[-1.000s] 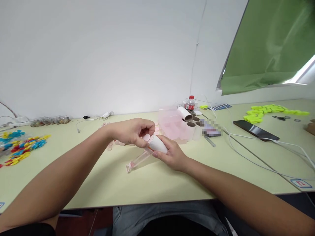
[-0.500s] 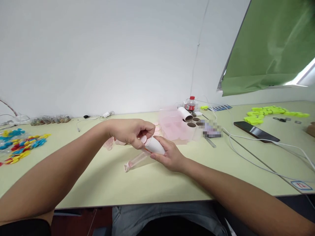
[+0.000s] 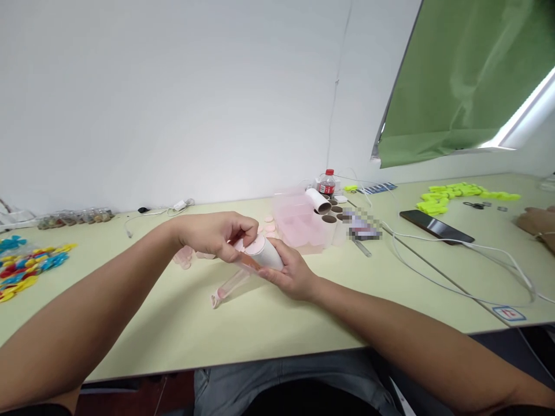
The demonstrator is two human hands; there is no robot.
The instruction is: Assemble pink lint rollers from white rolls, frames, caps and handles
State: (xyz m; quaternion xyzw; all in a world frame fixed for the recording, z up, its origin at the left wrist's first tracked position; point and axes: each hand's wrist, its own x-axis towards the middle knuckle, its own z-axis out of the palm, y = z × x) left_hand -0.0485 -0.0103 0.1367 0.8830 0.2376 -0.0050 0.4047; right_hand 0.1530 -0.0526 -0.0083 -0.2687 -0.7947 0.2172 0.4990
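Note:
My right hand (image 3: 292,271) is wrapped round a white cardboard tube (image 3: 272,255), tilted with its near end facing left. A pale pink disc (image 3: 255,245) covers that end. Against it, my left hand (image 3: 223,234) is closed, thumb and fingers pinching a see-through pinkish plastic piece (image 3: 248,261) that reaches to my right thumb; its exact shape is partly hidden. Below my hands a clear pink plastic stick (image 3: 232,286) with a ringed end slants over the table. Loose pale pink discs (image 3: 269,219) lie just behind the tube.
Behind my hands stands a translucent pink box (image 3: 297,222), with several cardboard tubes (image 3: 328,219) beside it and a red-capped bottle (image 3: 328,184). Rightward lie a phone (image 3: 436,227), white cables (image 3: 416,271) and neon-yellow bundles (image 3: 453,193). Colourful plastic pieces (image 3: 32,263) lie far left.
The view has shifted slightly to the right. My left fingers have moved a little off the tube's end, so more of the pink disc shows. Both hands keep their hold.

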